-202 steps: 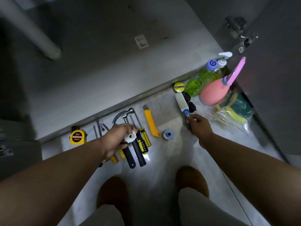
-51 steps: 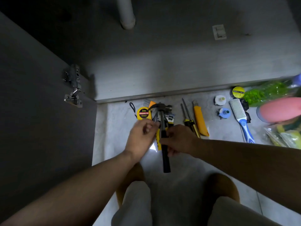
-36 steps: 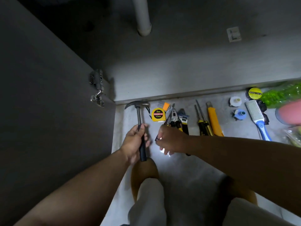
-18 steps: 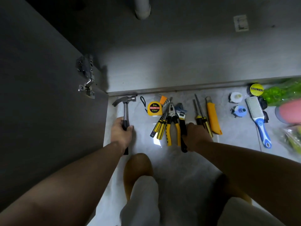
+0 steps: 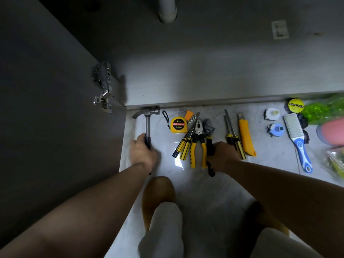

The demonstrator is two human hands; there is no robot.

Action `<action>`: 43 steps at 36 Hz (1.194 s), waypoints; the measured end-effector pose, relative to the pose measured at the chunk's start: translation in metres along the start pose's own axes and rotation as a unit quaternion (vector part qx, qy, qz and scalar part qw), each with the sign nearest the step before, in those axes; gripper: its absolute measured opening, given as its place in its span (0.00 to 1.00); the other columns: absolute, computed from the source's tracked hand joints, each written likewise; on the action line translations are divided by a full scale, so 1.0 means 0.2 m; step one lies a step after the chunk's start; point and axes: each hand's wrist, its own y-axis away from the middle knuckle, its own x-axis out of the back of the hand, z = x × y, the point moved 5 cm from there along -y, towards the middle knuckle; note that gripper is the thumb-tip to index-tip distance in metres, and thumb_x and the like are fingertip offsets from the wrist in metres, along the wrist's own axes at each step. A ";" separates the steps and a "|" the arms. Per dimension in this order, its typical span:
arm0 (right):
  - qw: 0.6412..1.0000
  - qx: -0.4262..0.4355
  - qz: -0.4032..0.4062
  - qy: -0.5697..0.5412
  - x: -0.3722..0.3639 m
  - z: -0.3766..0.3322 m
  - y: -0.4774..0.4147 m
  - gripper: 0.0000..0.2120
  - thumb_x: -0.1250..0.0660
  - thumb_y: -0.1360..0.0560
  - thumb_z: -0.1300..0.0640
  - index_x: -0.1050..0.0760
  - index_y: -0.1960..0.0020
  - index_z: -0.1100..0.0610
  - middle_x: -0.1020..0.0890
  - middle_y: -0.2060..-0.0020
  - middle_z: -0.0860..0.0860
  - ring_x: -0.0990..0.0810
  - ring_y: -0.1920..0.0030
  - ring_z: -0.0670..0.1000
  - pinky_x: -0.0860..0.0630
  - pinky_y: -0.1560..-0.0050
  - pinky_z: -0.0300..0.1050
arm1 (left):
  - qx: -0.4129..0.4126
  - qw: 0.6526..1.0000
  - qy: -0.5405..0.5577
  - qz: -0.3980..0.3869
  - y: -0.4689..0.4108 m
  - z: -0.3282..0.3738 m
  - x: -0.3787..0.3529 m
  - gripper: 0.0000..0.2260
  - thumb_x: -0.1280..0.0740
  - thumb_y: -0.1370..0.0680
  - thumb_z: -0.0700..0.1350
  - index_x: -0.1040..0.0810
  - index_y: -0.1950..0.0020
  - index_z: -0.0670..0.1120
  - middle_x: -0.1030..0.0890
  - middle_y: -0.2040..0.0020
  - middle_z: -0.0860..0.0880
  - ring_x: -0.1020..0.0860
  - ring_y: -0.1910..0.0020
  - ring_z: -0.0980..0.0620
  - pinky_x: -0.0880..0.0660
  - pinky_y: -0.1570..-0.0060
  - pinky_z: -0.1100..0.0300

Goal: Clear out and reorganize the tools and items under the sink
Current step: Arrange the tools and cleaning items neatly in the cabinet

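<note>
1. Little has changed since half a second ago: my left hand [image 5: 143, 153] still grips the hammer [image 5: 148, 121], its head by the cabinet sill, and my right hand [image 5: 224, 157] still curls round the adjustable wrench [image 5: 209, 131].
2. The tools lie on the pale marble floor [image 5: 204, 192] before the open under-sink cabinet [image 5: 204, 75].
3. Between my hands are the tape measure [image 5: 178, 124], screwdrivers [image 5: 183, 146] and pliers [image 5: 198, 140]. Further right are the utility knife [image 5: 245, 136] and brush [image 5: 297, 135].
</note>
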 end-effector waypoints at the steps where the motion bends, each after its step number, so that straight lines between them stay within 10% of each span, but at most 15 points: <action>1: 1.000 0.000 -0.008 -0.016 0.00 0.00 0.00 0.11 0.34 0.26 0.59 0.24 0.44 0.59 0.18 0.51 0.57 0.17 0.52 0.57 0.17 0.52 0.49 | 0.010 1.000 0.001 0.006 0.01 0.00 -0.01 0.09 0.38 0.19 0.40 0.24 0.39 0.43 0.27 0.41 0.39 0.24 0.47 0.38 0.24 0.40 0.47; 9: 0.970 0.046 -0.067 -0.230 0.09 -0.02 0.01 0.11 0.36 0.22 0.66 0.28 0.52 0.50 0.19 0.57 0.55 0.17 0.63 0.50 0.18 0.64 0.43 | -0.031 0.994 0.088 0.063 0.08 0.13 0.00 0.07 0.32 0.24 0.39 0.25 0.48 0.45 0.24 0.45 0.44 0.24 0.49 0.47 0.25 0.47 0.57; 15: 0.933 0.133 -0.149 -0.298 0.13 -0.15 0.11 0.09 0.36 0.21 0.68 0.27 0.49 0.55 0.19 0.59 0.55 0.14 0.63 0.58 0.16 0.60 0.51 | -0.020 0.939 0.283 -0.193 0.24 0.32 -0.14 0.06 0.30 0.20 0.46 0.17 0.53 0.45 0.18 0.59 0.46 0.21 0.58 0.48 0.22 0.58 0.62; 19: 0.929 0.165 -0.162 -0.289 0.09 -0.28 0.15 0.02 0.36 0.20 0.66 0.27 0.50 0.60 0.18 0.61 0.57 0.15 0.65 0.55 0.17 0.65 0.46 | -0.004 0.886 0.330 -0.326 0.33 0.35 -0.18 0.12 0.32 0.19 0.45 0.19 0.38 0.40 0.17 0.47 0.34 0.17 0.52 0.36 0.18 0.44 0.46; 27: 0.924 0.147 -0.200 -0.291 -0.05 -0.42 0.18 0.10 0.35 0.22 0.69 0.29 0.42 0.65 0.19 0.53 0.66 0.16 0.63 0.58 0.18 0.65 0.46 | 0.061 0.881 0.383 -0.269 0.25 0.16 -0.12 0.11 0.35 0.18 0.38 0.18 0.37 0.41 0.16 0.43 0.38 0.16 0.51 0.44 0.17 0.50 0.53; 32: 0.947 0.142 -0.158 -0.241 -0.07 -0.35 0.13 0.07 0.38 0.23 0.67 0.26 0.46 0.62 0.21 0.57 0.56 0.17 0.67 0.53 0.22 0.72 0.42 | 0.117 0.926 0.331 -0.136 0.17 0.05 -0.09 0.09 0.35 0.18 0.37 0.17 0.41 0.39 0.17 0.44 0.34 0.18 0.47 0.38 0.24 0.37 0.38; 36: 0.967 0.176 -0.092 -0.160 -0.03 -0.30 0.06 0.08 0.38 0.25 0.66 0.24 0.50 0.58 0.21 0.60 0.52 0.17 0.63 0.56 0.24 0.68 0.40 | 0.133 0.954 0.255 -0.087 0.09 0.00 -0.08 0.07 0.32 0.19 0.38 0.15 0.49 0.44 0.14 0.48 0.42 0.17 0.46 0.43 0.22 0.37 0.45; 43: 0.956 0.283 0.036 0.063 0.07 -0.44 0.00 0.29 0.34 0.26 0.60 0.34 0.27 0.47 0.37 0.28 0.52 0.20 0.46 0.60 0.22 0.46 0.51 | 0.061 0.991 0.108 -0.052 -0.01 0.03 -0.09 0.08 0.30 0.22 0.39 0.16 0.43 0.46 0.14 0.51 0.49 0.17 0.49 0.48 0.21 0.44 0.59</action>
